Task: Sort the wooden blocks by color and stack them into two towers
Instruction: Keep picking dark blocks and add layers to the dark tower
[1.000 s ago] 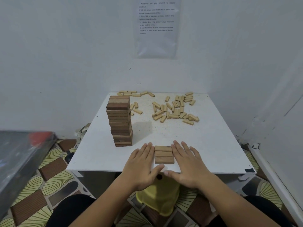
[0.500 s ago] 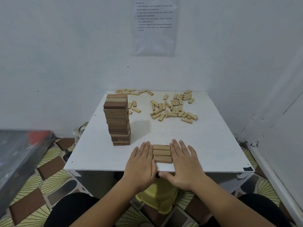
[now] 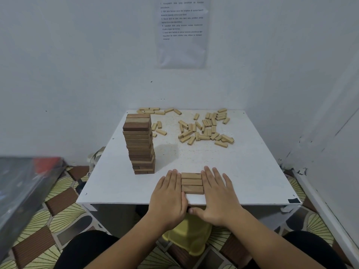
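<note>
So there's a row [image 3: 192, 183] of three tan blocks lying flat at 6 o'clock on the white bench [image 3: 242, 171], long sides touching, just short of the near edge. Left hand [image 3: 169, 197] lies flat against the row's left ends, right hand [image 3: 217, 197] flat against the right ends. Fingers are straight and together on both, gripping nothing, just squeezing the row from both sides. Thumbs hang past the bench edge, tips almost meeting. The dark tower [image 3: 139, 144] stands upright around 9 o'clock, clear of the hands. Pale blocks [image 3: 206, 129] are scattered from 11 to 1 o'clock at the far side. A printed sheet [image 3: 182, 32] hangs on the wall, and a yellow tub [image 3: 190, 237] sits under the bench.
</note>
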The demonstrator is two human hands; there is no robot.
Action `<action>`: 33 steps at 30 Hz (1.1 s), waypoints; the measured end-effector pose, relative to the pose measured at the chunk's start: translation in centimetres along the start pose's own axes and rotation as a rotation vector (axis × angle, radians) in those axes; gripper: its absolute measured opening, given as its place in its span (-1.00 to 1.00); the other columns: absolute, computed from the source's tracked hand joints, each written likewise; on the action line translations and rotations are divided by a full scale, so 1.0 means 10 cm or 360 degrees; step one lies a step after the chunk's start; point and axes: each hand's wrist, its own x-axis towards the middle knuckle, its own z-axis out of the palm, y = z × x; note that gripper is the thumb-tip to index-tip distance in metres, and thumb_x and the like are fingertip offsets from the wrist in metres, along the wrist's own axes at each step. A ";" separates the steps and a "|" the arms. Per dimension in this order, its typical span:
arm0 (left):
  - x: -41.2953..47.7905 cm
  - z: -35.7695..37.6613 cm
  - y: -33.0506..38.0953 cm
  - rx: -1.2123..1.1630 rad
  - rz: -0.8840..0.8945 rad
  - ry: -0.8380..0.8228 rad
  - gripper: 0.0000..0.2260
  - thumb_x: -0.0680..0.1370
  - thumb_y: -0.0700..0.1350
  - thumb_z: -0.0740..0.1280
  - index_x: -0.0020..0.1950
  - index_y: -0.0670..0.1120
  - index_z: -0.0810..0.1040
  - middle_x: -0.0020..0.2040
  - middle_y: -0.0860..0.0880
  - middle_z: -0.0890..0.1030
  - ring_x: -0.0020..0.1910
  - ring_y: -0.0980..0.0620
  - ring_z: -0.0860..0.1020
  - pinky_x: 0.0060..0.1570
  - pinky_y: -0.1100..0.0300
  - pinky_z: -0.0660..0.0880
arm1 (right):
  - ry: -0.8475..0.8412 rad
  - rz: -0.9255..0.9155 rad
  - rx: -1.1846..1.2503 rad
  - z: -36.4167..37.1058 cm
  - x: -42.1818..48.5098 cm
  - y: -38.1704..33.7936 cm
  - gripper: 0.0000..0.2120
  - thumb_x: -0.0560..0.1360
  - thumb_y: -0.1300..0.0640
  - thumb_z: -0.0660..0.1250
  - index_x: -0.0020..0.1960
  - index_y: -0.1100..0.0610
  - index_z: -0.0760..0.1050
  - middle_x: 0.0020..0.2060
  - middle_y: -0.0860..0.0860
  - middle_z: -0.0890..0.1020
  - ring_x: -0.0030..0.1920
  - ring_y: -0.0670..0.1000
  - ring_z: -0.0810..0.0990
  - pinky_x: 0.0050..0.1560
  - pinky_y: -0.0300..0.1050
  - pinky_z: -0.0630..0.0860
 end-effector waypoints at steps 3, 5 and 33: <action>0.01 -0.01 -0.02 0.0034 0.0015 -0.0009 -0.23 0.53 0.16 -0.43 0.68 -0.17 -0.15 0.69 -0.15 -0.11 0.68 -0.08 -0.16 0.64 -0.03 -0.13 | -0.0038 0.0019 0.0002 -0.02 0.02 -0.03 0.23 0.33 -0.63 0.06 0.66 0.14 -0.29 0.64 0.07 -0.29 0.62 0.10 -0.35 0.60 0.23 -0.26; 0.01 -0.01 -0.03 0.0042 0.0036 -0.0004 -0.23 0.53 0.16 -0.43 0.68 -0.17 -0.14 0.69 -0.15 -0.10 0.68 -0.08 -0.15 0.64 -0.02 -0.14 | -0.0049 0.0020 -0.0003 -0.02 0.01 -0.03 0.23 0.34 -0.63 0.07 0.65 0.15 -0.30 0.64 0.07 -0.30 0.62 0.10 -0.35 0.60 0.23 -0.27; -0.04 -0.17 -0.17 -0.0459 0.0087 -0.0039 -0.33 0.71 0.25 -0.03 0.70 -0.05 -0.17 0.69 0.02 -0.19 0.65 0.11 -0.24 0.56 0.23 -0.28 | -0.0027 -0.0071 0.0507 -0.15 0.06 0.24 -0.11 0.55 -0.33 0.27 0.67 -0.05 -0.12 0.66 -0.13 -0.05 0.63 -0.08 -0.16 0.59 -0.01 -0.18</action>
